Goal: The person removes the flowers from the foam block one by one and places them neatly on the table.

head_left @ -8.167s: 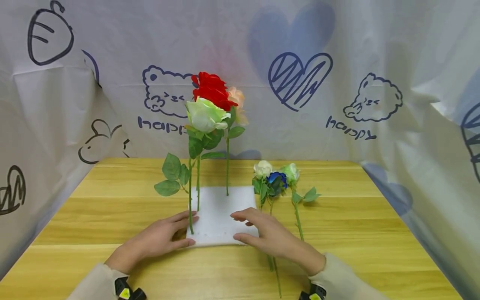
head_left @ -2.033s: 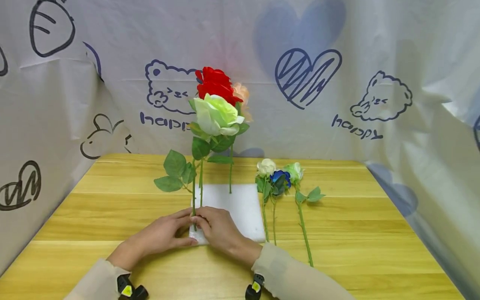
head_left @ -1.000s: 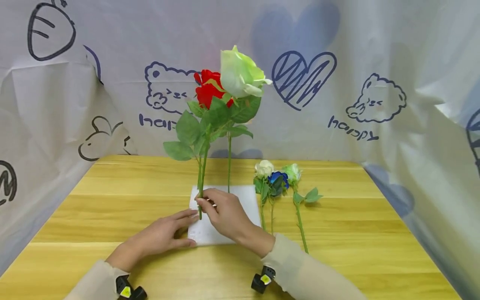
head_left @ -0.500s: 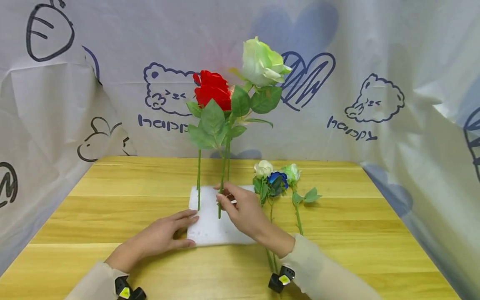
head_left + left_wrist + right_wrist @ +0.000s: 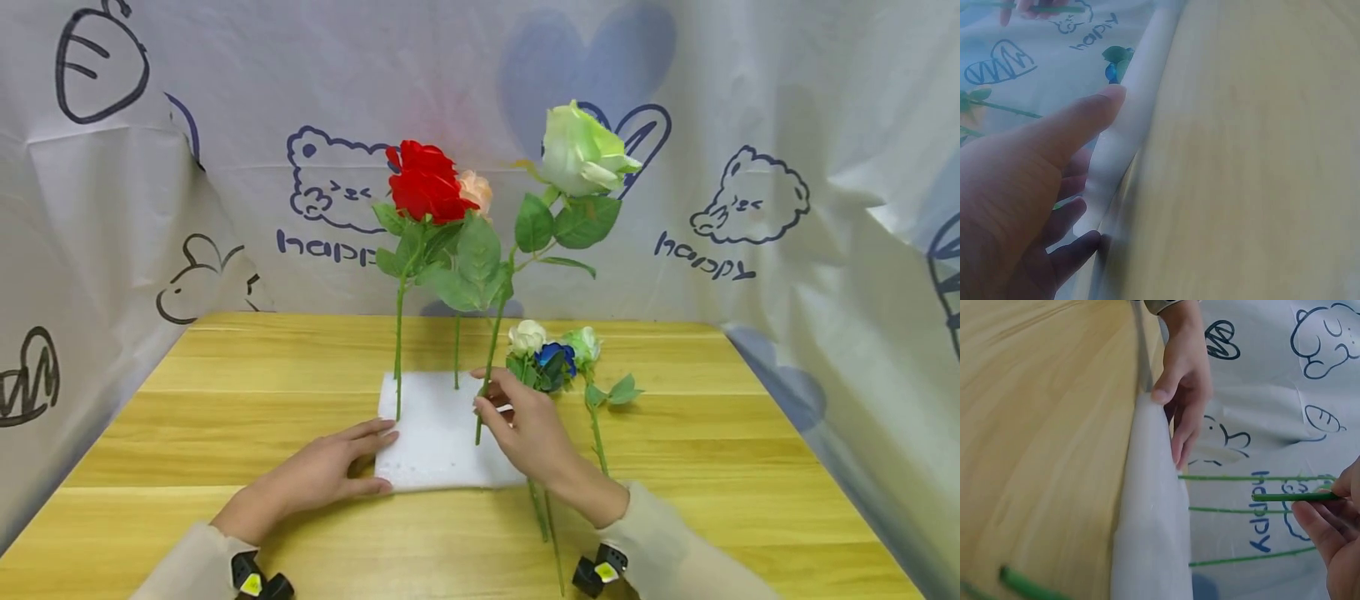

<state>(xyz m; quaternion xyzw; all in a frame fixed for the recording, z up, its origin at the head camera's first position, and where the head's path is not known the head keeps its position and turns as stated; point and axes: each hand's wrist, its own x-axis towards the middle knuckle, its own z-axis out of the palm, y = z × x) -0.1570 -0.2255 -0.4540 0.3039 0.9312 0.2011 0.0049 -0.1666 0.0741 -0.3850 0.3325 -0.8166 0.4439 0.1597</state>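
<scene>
My right hand (image 5: 536, 429) pinches the lower stem of a pale green rose (image 5: 588, 154), held tilted to the right above a white foam block (image 5: 442, 454). In the right wrist view the cut end of that stem (image 5: 1294, 497) hangs free, apart from the foam. My left hand (image 5: 318, 471) rests at the block's left edge, fingers on its top and thumb at the front corner. A red rose (image 5: 427, 183) stands upright in the left part of the block, and a peach rose (image 5: 475, 193) stands farther back, partly hidden behind it.
To the block's right lie a white rose (image 5: 527, 337), a blue rose (image 5: 558, 358) and another green rose (image 5: 582, 344), stems toward me. Small holes mark the foam's front. A white sheet with drawings (image 5: 750, 150) hangs behind the wooden table (image 5: 712, 467).
My right hand took hold of the pale green rose at the foam's front left, drew it out, and carried it up and to the right. The left hand stayed on the block.
</scene>
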